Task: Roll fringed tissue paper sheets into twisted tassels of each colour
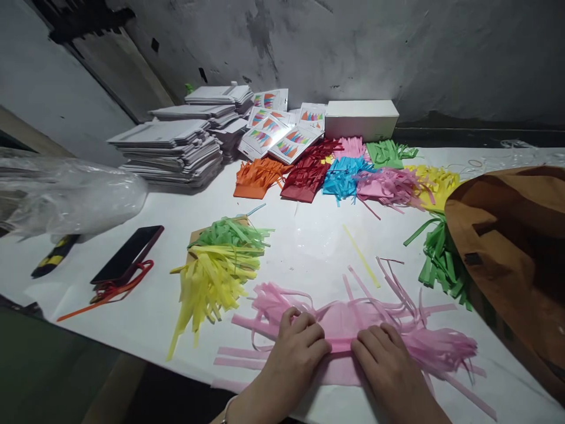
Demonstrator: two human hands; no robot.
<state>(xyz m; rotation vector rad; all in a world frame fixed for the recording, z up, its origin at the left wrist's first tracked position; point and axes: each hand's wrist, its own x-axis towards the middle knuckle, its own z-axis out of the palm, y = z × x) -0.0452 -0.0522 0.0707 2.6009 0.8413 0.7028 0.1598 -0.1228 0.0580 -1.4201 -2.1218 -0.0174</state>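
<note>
Pink fringed tissue paper lies spread near the table's front edge, with cut strips fanning out to both sides. Across its middle runs a narrow folded or rolled band, darker pink. My left hand has its fingers curled onto the left end of that band. At the right end, my right hand grips it with bent fingers, and a short stretch of band shows between the two hands. My fingertips partly hide the paper. Left of my hands lies a yellow tissue tassel, with a green tassel just behind it.
Folded tassels in several colours, including an orange one, line the back. Behind them are printed cards, a white box and stacked white packs. A phone lies left; a brown bag stands right.
</note>
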